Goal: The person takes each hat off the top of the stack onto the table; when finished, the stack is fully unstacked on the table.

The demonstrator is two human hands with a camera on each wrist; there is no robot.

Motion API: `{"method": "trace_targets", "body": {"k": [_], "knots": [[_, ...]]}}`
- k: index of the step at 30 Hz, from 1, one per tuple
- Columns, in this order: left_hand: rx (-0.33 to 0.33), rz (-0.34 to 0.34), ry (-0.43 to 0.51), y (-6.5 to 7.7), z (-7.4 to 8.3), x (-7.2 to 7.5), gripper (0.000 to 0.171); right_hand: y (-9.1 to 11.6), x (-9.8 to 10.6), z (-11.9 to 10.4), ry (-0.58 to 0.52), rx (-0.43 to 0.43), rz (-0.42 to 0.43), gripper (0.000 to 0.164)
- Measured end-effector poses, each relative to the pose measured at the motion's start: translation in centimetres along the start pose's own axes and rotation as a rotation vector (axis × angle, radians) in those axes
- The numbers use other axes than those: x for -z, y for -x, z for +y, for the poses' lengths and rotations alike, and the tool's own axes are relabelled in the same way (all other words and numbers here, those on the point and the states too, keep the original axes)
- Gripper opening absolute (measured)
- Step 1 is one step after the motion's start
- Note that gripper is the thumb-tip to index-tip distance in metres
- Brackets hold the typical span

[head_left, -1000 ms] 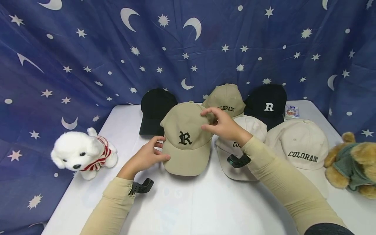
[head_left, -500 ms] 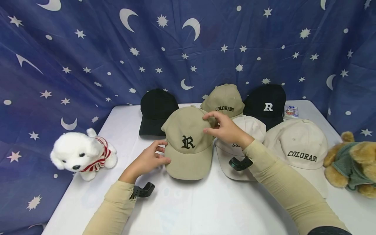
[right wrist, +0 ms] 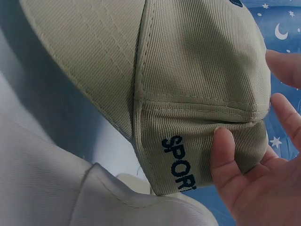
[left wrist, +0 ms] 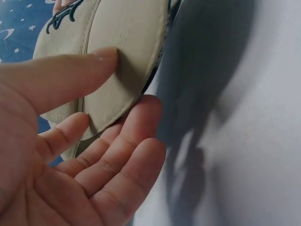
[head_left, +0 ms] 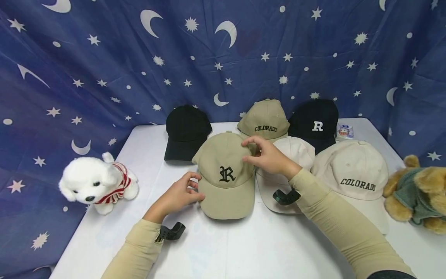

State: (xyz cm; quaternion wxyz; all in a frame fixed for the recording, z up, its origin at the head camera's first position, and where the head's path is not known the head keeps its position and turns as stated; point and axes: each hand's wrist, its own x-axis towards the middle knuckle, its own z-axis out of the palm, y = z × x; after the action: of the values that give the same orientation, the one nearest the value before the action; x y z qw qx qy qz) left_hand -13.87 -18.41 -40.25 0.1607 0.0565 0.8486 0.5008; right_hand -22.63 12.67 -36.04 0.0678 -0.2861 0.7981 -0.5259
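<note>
In the head view a khaki baseball cap with a dark gothic R faces forward over the middle of the white table, brim toward me. My left hand pinches the brim's left edge; the left wrist view has the thumb on top of the brim and fingers curled under its rim. My right hand grips the crown from its right side toward the back. Dark lettering beginning "SPOR" shows on the cap's side in the right wrist view, close to the little finger. A shadow lies on the cloth below the brim.
Behind stand a black cap, a khaki COLORADO cap and a navy R cap. A pale cap lies under my right wrist, beside a cream COLORADO cap. A white plush dog and brown plush toy flank them.
Both hands have brought the khaki R cap toward me and slightly right, away from the black cap. The other caps and plush toys have stayed put.
</note>
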Motion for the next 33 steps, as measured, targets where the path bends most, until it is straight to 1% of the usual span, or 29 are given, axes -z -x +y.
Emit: {"method": "trace_targets", "body": {"k": [9, 20, 29, 33], "knots": [[-0.012, -0.004, -0.023, 0.4, -0.1, -0.1, 0.051, 0.0, -0.5, 0.6, 0.018, -0.010, -0.017, 0.042], [0.019, 0.001, -0.037, 0.1, -1.0, -0.5, 0.055, 0.1, -1.0, 0.8, 0.014, -0.022, -0.029, 0.043], [0.002, 0.001, -0.038, 0.4, -1.3, -0.4, 0.057, -0.1, -1.5, 1.2, -0.018, -0.043, -0.025, 0.043], [-0.001, -0.006, -0.017, 0.5, -1.3, -0.3, 0.057, -0.1, -1.8, 1.3, -0.020, -0.045, -0.015, 0.042]]}}
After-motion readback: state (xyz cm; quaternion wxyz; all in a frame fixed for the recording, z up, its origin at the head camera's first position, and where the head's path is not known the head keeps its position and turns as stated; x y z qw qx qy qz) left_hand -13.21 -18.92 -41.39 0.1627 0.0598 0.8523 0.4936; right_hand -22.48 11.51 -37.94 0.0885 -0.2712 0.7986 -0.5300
